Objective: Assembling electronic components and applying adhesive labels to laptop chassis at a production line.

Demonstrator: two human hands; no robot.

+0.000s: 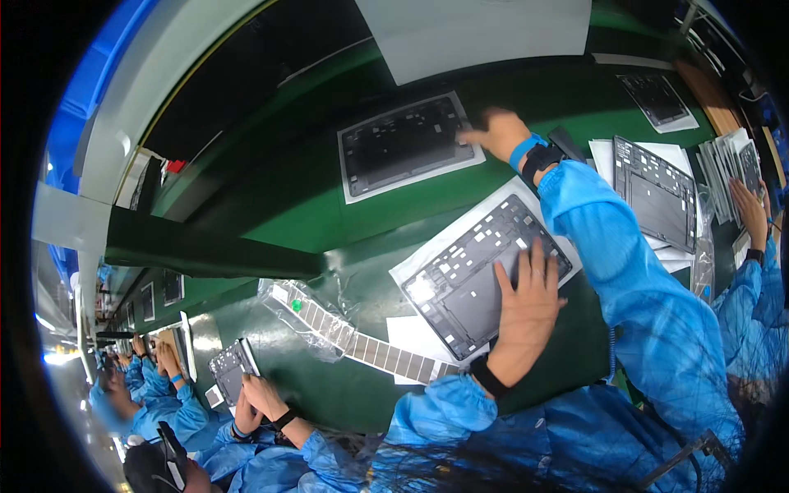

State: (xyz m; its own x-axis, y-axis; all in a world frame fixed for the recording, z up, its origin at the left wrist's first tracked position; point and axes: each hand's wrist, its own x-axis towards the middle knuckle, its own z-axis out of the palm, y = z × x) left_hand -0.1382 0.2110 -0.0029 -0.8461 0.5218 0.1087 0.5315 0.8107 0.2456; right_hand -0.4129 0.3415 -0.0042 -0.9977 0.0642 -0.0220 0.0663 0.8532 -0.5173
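Observation:
My left hand (pixel 528 311) lies with spread fingers on a dark grey tablet back housing (pixel 468 283), dotted with small white and silver patches. The housing rests tilted on a white sheet (pixel 503 195) on the bench before me. Farther off, my right hand (pixel 499 134) reaches to the right edge of a second dark housing (pixel 403 144), which lies on its own white sheet (pixel 355 191). Its fingers are smeared by motion, so I cannot make out whether they grip that edge. Left of the near housing runs a strip of grey rectangular pieces (pixel 362 347), partly inside clear plastic film (pixel 306 329).
On the right, another housing (pixel 653 193) leans on white sheets; beyond it a co-worker's hand (pixel 749 212) touches a stack of sheets (pixel 717 177). At left, a co-worker's hands (pixel 261 398) hold a housing (pixel 230 370). A dark beam (pixel 214 246) juts in from the left.

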